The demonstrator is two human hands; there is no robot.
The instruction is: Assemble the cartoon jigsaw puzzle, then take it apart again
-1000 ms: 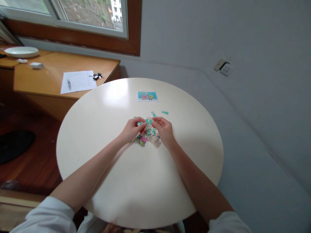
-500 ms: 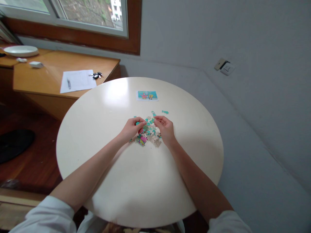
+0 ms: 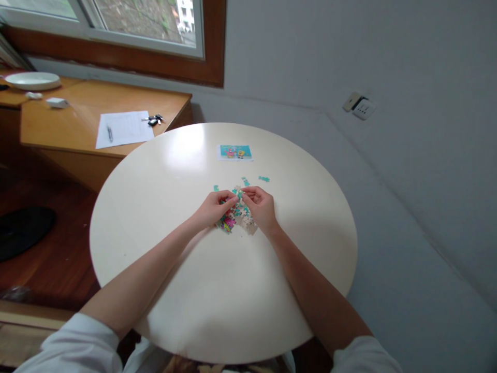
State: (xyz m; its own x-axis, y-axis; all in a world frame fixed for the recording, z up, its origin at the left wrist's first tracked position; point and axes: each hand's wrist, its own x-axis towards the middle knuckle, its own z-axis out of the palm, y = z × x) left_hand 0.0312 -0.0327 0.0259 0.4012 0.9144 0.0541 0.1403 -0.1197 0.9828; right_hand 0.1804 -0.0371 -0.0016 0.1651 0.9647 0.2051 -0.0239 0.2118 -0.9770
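Observation:
A heap of small jigsaw pieces (image 3: 237, 217), teal, beige and pink, lies at the middle of the round cream table (image 3: 202, 290). My left hand (image 3: 215, 208) and my right hand (image 3: 261, 207) meet just above the heap. The fingertips of both hands are pinched together around small teal pieces, which touch each other between the hands. A few loose teal pieces (image 3: 264, 179) lie just beyond the hands. Farther back on the table lies a small picture card (image 3: 235, 152) with a cartoon scene.
To the left stands a wooden desk (image 3: 77, 119) with a sheet of paper and pen (image 3: 122, 128), keys (image 3: 154, 120) and a white plate (image 3: 32, 80). A grey wall with a socket (image 3: 360, 108) runs along the right. A window is at top left.
Both hands have drawn closer together, so their pinched fingertips now meet over the heap. A teal piece at the left of the heap is now uncovered.

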